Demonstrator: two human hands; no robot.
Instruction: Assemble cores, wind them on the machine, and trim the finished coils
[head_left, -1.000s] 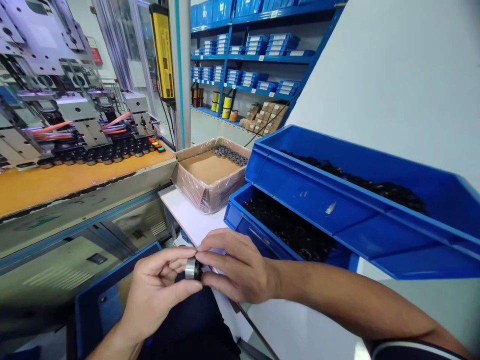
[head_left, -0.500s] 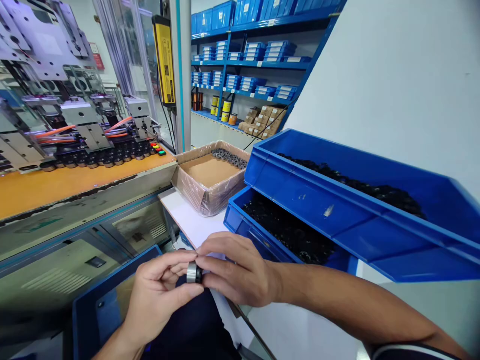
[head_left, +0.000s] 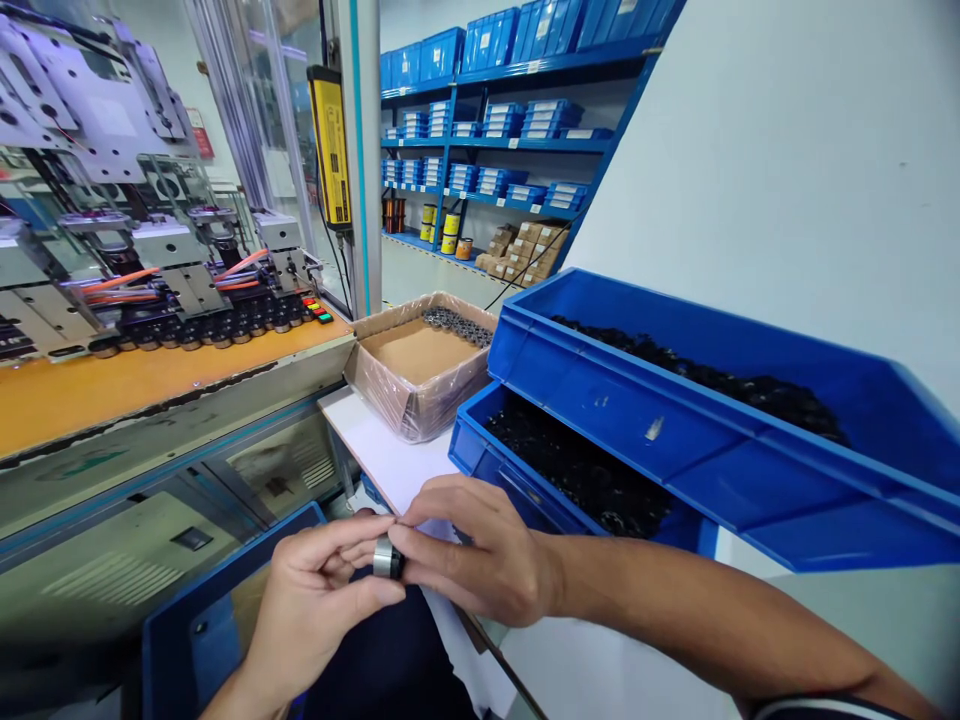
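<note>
Between my two hands, above my lap, is a small silver metal ring with a black part (head_left: 385, 558) on its right side. My left hand (head_left: 315, 590) grips the ring between thumb and fingers. From the right, my right hand (head_left: 480, 555) pinches the black side, its fingertips meeting those of my left hand at the top. My fingers partly cover the piece, and its far side is hidden. Just beyond my right hand is the lower blue bin (head_left: 469, 440), holding many small black parts (head_left: 570, 465).
An upper blue bin (head_left: 600, 400) with black parts overhangs the lower one. A plastic-lined cardboard box (head_left: 412, 400) holding rows of ring pieces stands on the white table (head_left: 360, 425). Left is a machine bench (head_left: 172, 375) lined with round pieces. A blue crate (head_left: 161, 630) sits low left.
The camera view has tilted up slightly, so the scene sits a little lower. Both hands still hold the ring piece, with only slight finger movement.
</note>
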